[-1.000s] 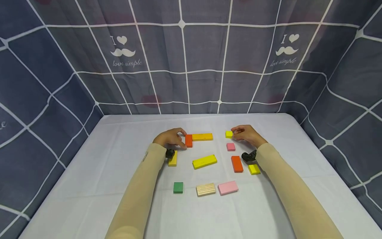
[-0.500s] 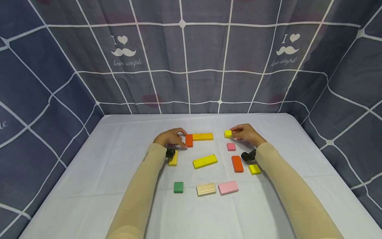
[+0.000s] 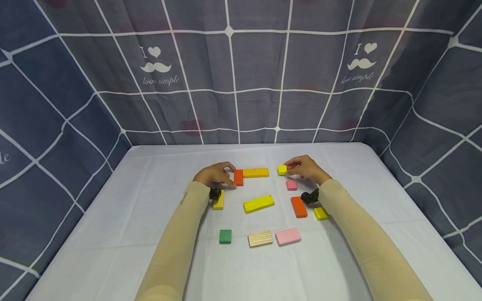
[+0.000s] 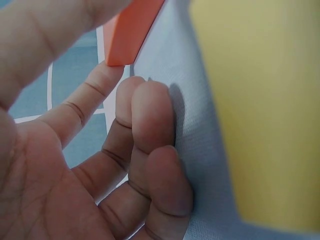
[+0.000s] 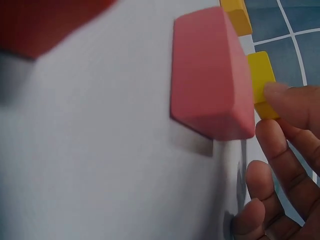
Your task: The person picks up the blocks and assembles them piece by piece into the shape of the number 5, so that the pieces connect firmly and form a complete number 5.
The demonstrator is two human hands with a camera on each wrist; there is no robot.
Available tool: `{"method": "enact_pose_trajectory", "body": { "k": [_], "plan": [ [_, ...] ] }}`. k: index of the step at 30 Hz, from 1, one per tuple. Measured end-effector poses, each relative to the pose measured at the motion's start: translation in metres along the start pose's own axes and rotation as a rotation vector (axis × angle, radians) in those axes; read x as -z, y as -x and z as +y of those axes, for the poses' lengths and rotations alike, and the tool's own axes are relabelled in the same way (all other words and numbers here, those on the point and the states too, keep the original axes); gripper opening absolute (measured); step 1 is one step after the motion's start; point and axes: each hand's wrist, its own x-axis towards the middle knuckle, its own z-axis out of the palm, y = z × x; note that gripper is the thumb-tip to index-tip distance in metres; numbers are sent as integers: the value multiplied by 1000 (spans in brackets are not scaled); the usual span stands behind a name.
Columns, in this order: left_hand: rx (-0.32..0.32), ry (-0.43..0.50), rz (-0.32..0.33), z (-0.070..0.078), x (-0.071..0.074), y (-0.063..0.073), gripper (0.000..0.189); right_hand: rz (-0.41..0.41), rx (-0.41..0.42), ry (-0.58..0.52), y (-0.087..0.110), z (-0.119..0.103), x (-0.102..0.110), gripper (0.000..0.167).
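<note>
My left hand pinches an upright orange-red block between thumb and index finger, one at each end. The other fingers curl loosely by the cloth in the left wrist view. Against that block's right side lies a long amber-yellow block, forming a row with it. Right of this row, my right hand pinches a small yellow block by its right side, a short gap from the amber block's end. A small pink block stands just in front of the right fingers.
Closer to me lie a long yellow block, an orange block, a yellow block and another yellow one under the left wrist. Green, ridged wood-coloured and pink blocks lie nearest. Grey checked curtains enclose the table.
My right hand has shifted left with the small yellow block, bringing it closer to the amber block. The left hand and the orange-red block have stayed in place.
</note>
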Motion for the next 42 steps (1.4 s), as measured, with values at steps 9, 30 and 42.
{"method": "enact_pose_trajectory", "body": {
  "k": [9, 30, 42],
  "plan": [
    [-11, -39, 11, -2, 2, -1, 66, -19, 39, 8, 0, -10, -5, 43],
    [2, 47, 6, 0, -1, 6, 66, -48, 21, 53, -8, -23, -16, 38],
    [12, 43, 16, -1, -1, 6, 67, -61, -10, 43, -14, -26, -19, 37]
  ]
}}
